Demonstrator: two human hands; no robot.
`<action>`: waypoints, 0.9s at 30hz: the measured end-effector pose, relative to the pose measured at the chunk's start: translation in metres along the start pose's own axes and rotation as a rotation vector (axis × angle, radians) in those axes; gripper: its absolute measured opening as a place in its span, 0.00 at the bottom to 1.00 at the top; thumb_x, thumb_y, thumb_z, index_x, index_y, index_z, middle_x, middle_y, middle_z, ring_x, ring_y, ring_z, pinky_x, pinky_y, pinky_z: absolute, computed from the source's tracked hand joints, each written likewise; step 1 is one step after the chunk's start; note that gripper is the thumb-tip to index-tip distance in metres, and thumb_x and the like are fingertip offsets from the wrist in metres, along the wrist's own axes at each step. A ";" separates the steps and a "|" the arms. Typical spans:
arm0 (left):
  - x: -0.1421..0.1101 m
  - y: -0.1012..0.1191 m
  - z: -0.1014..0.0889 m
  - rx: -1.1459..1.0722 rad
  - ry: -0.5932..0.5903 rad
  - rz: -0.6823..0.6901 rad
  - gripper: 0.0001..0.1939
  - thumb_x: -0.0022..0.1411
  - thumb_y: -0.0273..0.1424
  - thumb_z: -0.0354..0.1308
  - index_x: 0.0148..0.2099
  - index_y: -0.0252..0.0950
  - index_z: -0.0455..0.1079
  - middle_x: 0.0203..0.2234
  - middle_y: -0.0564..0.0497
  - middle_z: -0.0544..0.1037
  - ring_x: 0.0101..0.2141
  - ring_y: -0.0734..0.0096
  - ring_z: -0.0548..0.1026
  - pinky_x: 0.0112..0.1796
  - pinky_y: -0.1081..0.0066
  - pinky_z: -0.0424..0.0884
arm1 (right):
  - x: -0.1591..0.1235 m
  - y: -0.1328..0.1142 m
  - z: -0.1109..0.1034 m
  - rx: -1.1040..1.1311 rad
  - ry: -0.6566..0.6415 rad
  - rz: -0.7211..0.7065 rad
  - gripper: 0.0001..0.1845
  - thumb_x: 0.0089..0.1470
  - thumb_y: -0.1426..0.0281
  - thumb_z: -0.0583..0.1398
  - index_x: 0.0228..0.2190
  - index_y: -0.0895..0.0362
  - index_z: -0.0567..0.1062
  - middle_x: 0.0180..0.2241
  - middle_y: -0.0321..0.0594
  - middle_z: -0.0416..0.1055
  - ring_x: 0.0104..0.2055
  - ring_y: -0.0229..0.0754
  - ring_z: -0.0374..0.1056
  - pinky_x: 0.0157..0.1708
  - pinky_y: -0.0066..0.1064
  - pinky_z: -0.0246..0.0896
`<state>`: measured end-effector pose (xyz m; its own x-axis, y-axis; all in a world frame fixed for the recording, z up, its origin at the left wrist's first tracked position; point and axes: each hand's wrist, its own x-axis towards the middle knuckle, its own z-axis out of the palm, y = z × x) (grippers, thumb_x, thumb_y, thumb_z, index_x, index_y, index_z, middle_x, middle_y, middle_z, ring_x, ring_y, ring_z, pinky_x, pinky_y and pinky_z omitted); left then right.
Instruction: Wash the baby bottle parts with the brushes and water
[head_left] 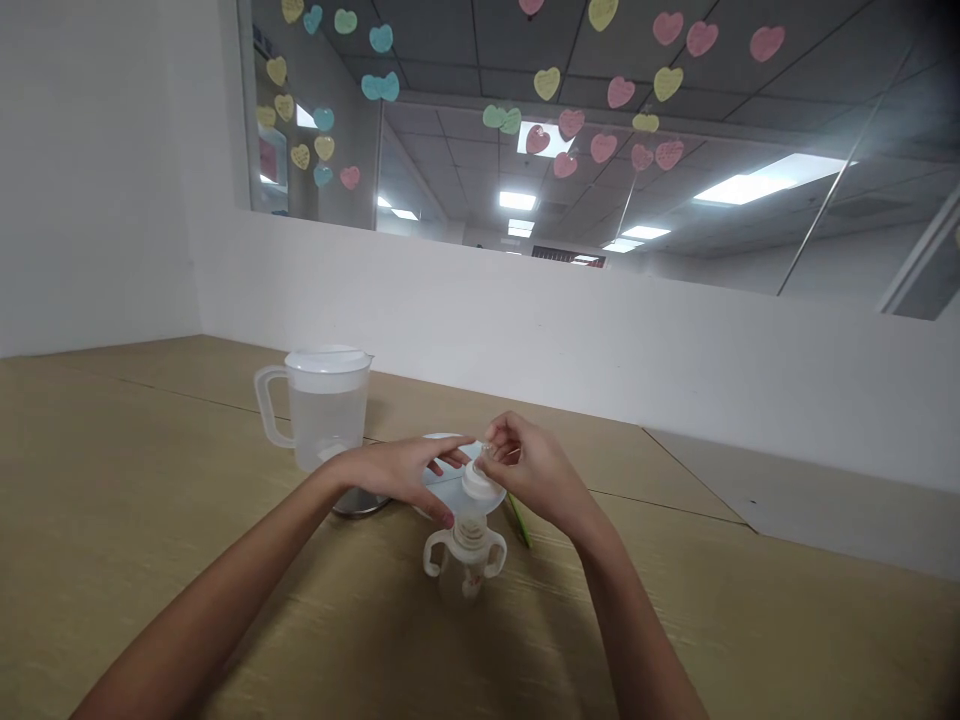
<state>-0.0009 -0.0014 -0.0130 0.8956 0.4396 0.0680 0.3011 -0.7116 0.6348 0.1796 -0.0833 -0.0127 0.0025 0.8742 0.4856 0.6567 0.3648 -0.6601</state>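
A clear baby bottle point(461, 575) with two white side handles stands upright on the table, its threaded neck uncovered. Just above and behind that neck, my right hand point(536, 470) pinches a white nipple cap point(478, 484) by its clear teat. My left hand point(409, 472) is open, its thumb and fingers spread on the left side of the cap. Whether its fingertips touch the cap, I cannot tell. Behind both hands lies a pale bluish plate point(448, 490), partly covered by them.
A clear plastic pitcher point(328, 410) with a white lid stands left of the plate. Below it is a dark round disc point(361, 503), partly behind my left wrist. A thin green stick point(519, 520) lies right of the bottle. A white wall point(465, 310) rises behind the table.
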 end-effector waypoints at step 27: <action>0.030 -0.027 0.033 0.136 -0.198 -0.033 0.29 0.34 0.33 0.69 0.42 0.36 0.66 0.35 0.53 0.73 0.36 0.66 0.71 0.35 0.74 0.65 | -0.005 -0.002 0.006 -0.409 -0.430 0.038 0.03 0.40 0.76 0.57 0.22 0.58 0.70 0.25 0.33 0.69 0.26 0.33 0.61 0.23 0.23 0.48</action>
<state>0.0284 0.0130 -0.0531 0.9272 0.3574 -0.1118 0.3606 -0.7719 0.5236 0.1738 -0.0864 -0.0167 -0.2181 0.9668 0.1334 0.8997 0.2521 -0.3564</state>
